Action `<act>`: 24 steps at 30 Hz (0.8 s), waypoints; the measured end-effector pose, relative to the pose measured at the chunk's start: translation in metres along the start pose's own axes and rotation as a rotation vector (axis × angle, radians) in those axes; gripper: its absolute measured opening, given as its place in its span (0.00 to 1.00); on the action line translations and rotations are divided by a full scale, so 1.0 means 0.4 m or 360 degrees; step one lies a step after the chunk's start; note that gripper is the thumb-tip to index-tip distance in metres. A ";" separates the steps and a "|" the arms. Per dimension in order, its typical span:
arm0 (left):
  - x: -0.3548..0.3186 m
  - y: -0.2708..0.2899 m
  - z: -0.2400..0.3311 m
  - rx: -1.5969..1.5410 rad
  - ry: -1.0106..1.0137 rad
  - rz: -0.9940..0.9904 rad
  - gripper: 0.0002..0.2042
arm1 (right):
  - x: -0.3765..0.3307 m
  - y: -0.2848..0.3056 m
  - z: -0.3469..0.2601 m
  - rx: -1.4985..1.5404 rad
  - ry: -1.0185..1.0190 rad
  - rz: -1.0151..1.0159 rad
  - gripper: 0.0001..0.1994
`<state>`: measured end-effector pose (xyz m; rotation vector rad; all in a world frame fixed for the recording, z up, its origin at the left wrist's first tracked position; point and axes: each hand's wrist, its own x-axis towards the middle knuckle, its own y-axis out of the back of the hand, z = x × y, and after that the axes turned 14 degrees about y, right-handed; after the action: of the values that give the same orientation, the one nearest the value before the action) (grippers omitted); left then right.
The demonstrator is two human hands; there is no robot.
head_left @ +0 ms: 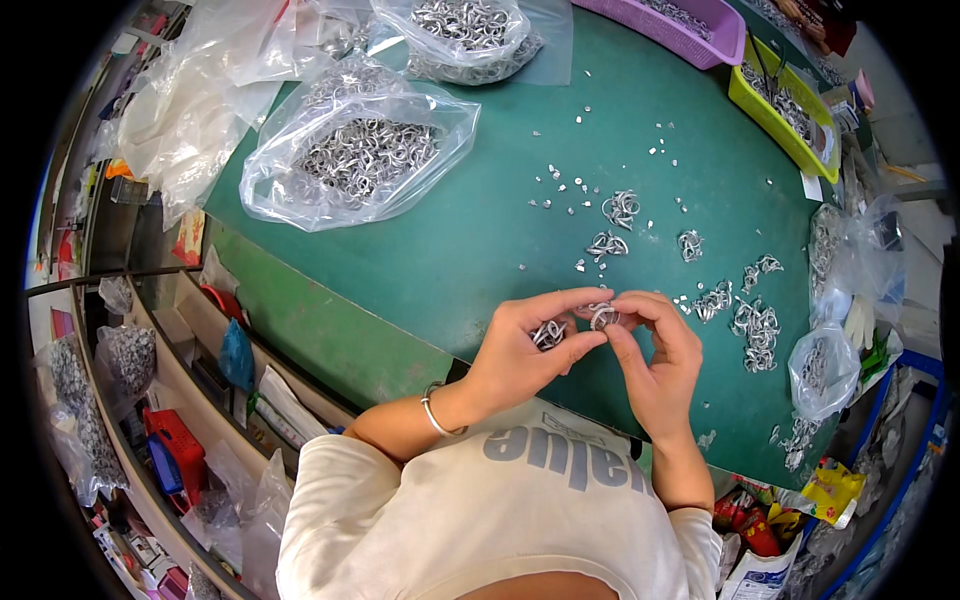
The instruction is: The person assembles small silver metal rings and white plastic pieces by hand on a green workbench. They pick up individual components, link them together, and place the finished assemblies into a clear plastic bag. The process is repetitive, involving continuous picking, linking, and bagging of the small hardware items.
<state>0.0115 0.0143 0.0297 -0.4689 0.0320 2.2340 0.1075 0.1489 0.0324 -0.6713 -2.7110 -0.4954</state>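
Observation:
My left hand (525,345) and my right hand (655,350) meet over the near edge of a green table (480,220). Between their fingertips they pinch a small silver metal ring piece (602,316). Several more rings (549,334) are tucked in my left palm. A thin bangle (432,410) circles my left wrist. Small clusters of linked silver rings (620,208) lie on the table just beyond my hands, and another cluster (757,332) lies to the right.
Clear plastic bags full of silver rings (360,150) sit at the far left and far middle (465,30). A purple basket (690,25) and a yellow-green tray (785,115) stand at the far right. Shelves with bags run along the left.

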 end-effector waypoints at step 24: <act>-0.006 -0.008 -0.008 0.0368 -0.0402 0.0250 0.15 | 0.009 0.007 -0.073 0.0316 -0.0453 0.0017 0.03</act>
<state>0.0163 0.0140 0.0281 -0.0592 0.1984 2.3909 0.1119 0.1411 0.0605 -0.7502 -2.9658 -0.1315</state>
